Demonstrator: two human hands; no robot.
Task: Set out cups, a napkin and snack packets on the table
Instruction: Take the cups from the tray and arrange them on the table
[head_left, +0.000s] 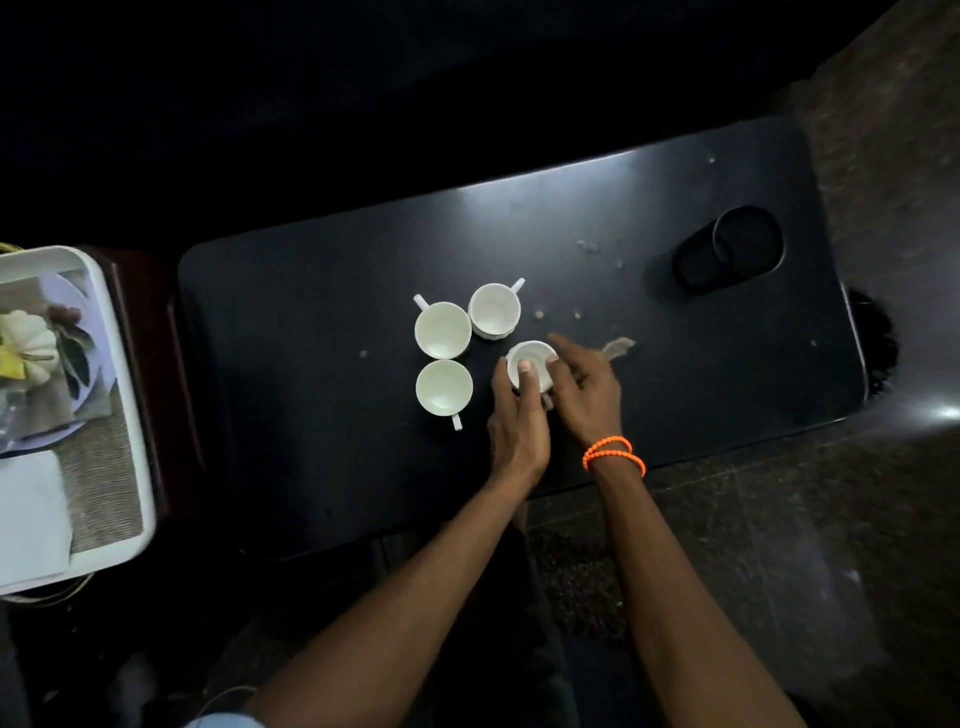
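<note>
Three white cups stand upright on the black table (311, 312): one at the back left (442, 329), one at the back right (494, 310), one in front (444, 387). A fourth white cup (531, 359) sits to their right, held between both hands. My left hand (517, 415) grips its near left side, thumb on the rim. My right hand (587, 387), with an orange bead bracelet at the wrist, holds its right side, index finger stretched out. A white folded napkin (31, 514) lies in the white tray (130, 415) at the left.
A black cylindrical holder (727, 249) lies on its side at the table's far right. Crumbs and a torn scrap (618, 347) dot the tabletop near the cups. The tray also holds a plate and packets (31, 343). Tiled floor lies to the right and in front.
</note>
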